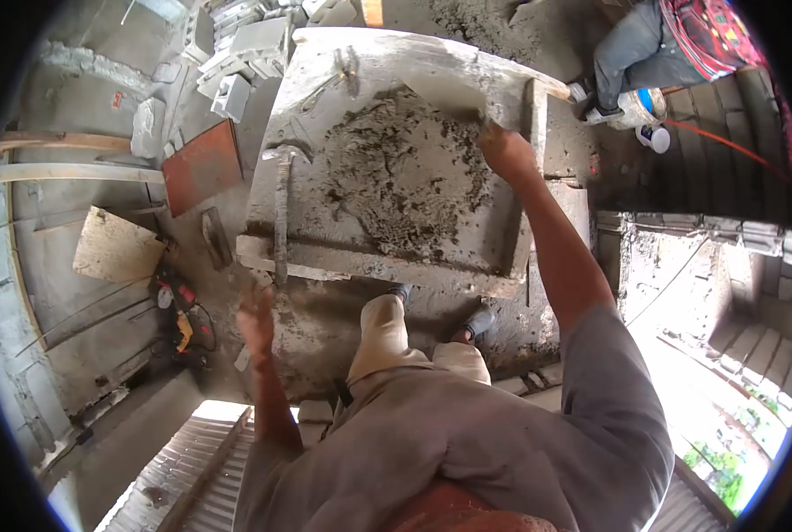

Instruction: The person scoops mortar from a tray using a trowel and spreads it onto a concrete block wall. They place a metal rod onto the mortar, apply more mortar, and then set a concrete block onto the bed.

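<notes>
A wooden mortar board (281, 97) with raised edges lies in front of me, wet grey mortar (396, 177) spread over its middle. My right hand (509, 152) is closed on the handle of a trowel (445, 96), whose blade lies over the mortar's upper right part. My left hand (256, 321) hangs left of the board's lower left corner, blurred; its fingers are smeared by motion and nothing can be made out in it. A hammer (282, 208) rests across the board's left edge, nearest to that hand.
Concrete blocks (258, 44) are piled at the upper left. A reddish panel (203, 168), a plywood piece (119, 246) and a power tool (183, 330) lie to the left. At the upper right a person (631, 53) is beside a bucket (637, 108).
</notes>
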{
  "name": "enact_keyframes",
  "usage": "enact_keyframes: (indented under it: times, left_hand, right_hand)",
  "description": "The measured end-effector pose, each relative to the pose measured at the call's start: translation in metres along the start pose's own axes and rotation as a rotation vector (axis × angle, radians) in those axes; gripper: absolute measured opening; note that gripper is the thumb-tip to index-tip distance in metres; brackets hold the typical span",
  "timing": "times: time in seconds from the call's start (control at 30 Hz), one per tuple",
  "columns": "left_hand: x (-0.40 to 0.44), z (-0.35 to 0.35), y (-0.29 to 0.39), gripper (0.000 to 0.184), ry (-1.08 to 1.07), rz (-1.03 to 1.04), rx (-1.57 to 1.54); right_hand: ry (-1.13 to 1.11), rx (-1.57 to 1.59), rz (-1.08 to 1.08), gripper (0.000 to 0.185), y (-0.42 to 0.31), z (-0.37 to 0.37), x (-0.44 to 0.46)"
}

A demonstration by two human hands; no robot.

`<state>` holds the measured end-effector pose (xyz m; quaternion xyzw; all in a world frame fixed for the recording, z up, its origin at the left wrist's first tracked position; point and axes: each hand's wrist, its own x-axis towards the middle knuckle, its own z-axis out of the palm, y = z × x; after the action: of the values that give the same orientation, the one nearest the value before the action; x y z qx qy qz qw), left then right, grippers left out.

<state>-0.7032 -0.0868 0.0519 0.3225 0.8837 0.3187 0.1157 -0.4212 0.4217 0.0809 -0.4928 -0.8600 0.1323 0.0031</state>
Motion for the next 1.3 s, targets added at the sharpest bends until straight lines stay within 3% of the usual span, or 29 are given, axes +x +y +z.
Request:
enact_keyframes:
  times: [0.03,0.2,0.27,0.33,0.43,0.5,0.63,0.7,0.73,0.8,0.83,0.9,0.93,0.97,1.0,1.07,1.13,1.2,1.3]
  left_hand:
    - [-0.005,-0.012,-0.009,0.047,0.024,-0.193,-0.093]
    - [-0.031,-0.026,-0.02,0.051,-0.048,-0.393,-0.156]
    - [-0.031,-0.011,-0.006,0.051,-0.079,-0.441,-0.199]
    - [-0.025,0.011,0.01,0.046,-0.034,-0.43,-0.234]
    - [0.01,0.038,0.036,0.041,-0.094,-0.311,-0.219]
    - [0.039,0.059,0.043,0.039,0.04,-0.052,0.019]
    - [0.094,0.065,0.1,0.042,0.066,0.079,0.091]
    - [0.109,0.08,0.107,0.051,-0.096,0.128,-0.038]
    - [0.114,0.097,0.105,0.051,-0.106,0.129,-0.035]
    - [0.115,0.144,0.096,0.067,-0.192,0.225,-0.112]
    - [0.113,0.158,0.095,0.067,-0.195,0.223,-0.115]
    - [0.102,0.181,0.099,0.083,-0.358,0.092,-0.11]
    - [0.093,0.186,0.103,0.083,-0.367,0.082,-0.111]
    - [0.088,0.19,0.107,0.086,-0.385,0.039,-0.033]
    - [0.085,0.192,0.11,0.089,-0.399,-0.001,0.047]
    - [0.084,0.197,0.109,0.085,-0.375,0.004,0.039]
    - [0.085,0.204,0.111,0.074,-0.273,0.042,-0.018]
    - [0.087,0.21,0.109,0.067,-0.26,0.052,-0.006]
    - [0.09,0.215,0.112,0.058,-0.266,0.081,0.072]
  right_hand:
    - [-0.039,-0.029,-0.025,0.024,-0.034,-0.005,0.015]
    - [-0.202,-0.219,-0.144,0.03,-0.081,0.079,0.053]
    - [-0.099,-0.137,-0.203,0.032,-0.081,0.096,0.023]
    - [-0.156,-0.101,-0.196,0.028,-0.065,0.118,-0.008]
    - [-0.264,0.0,-0.095,0.024,-0.072,0.089,-0.056]
    - [-0.216,-0.031,-0.303,0.024,-0.053,0.083,-0.076]
    - [-0.149,-0.039,-0.366,0.027,-0.041,0.041,-0.094]
    - [-0.241,-0.068,0.02,0.024,-0.019,0.051,-0.091]
    - [-0.247,-0.066,0.029,0.024,-0.008,0.059,-0.093]
    - [-0.393,-0.32,-0.221,0.019,0.014,0.084,-0.093]
    - [-0.553,-0.408,-0.271,0.021,0.024,0.116,-0.096]
    - [-0.538,-0.24,-0.392,0.021,-0.01,0.108,-0.127]
    - [-0.575,-0.311,-0.381,0.022,-0.013,0.14,-0.145]
    - [-0.559,-0.057,-0.173,0.028,-0.049,0.107,-0.155]
    - [-0.562,-0.055,-0.174,0.028,-0.055,0.111,-0.16]
    - [-0.494,0.177,0.059,0.03,-0.062,0.118,-0.165]
    - [-0.449,0.174,0.036,0.031,-0.061,0.133,-0.162]
    - [-0.335,-0.037,-0.515,0.036,-0.053,0.169,-0.159]
    - [-0.26,0.2,-0.585,0.03,-0.075,0.19,-0.154]
